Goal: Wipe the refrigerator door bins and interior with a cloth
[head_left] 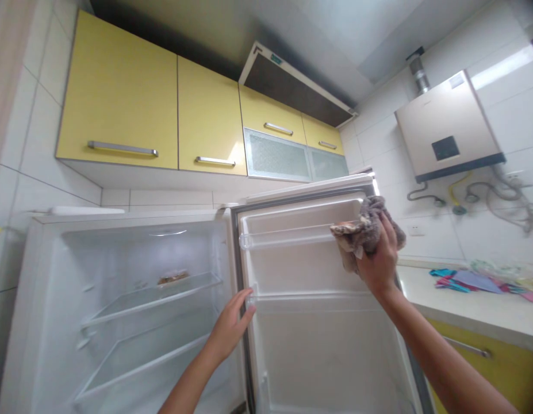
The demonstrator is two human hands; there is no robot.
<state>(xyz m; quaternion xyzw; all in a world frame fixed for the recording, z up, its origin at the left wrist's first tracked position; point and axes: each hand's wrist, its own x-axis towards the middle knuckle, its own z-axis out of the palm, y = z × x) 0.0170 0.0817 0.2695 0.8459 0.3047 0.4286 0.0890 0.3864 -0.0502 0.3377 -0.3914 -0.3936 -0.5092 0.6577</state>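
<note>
Right forearm [438, 351], bare, foremost, crossing the outer edge of the fridge door [309, 351]. Right hand [380, 261], fingers wrapped around the cloth [372, 227]. Cloth: one, bunched, grey-brown plush with a paler patterned part, at the door's upper outer corner, by the end of the upper bin [292, 236]. Left hand [232, 322], fingers extended, thumb parted, at the door's hinge-side edge beside the lower bin [318, 302]; contact cannot be told. Left of the door: glass shelf [132, 306], bearing one small brown packet [172, 277]. Right of the door: counter [464, 307], with assorted coloured fabrics [477, 280]; higher up, wall-mounted water heater [449, 121]. Above the door: yellow cabinets [128, 98], metal-handled.
</note>
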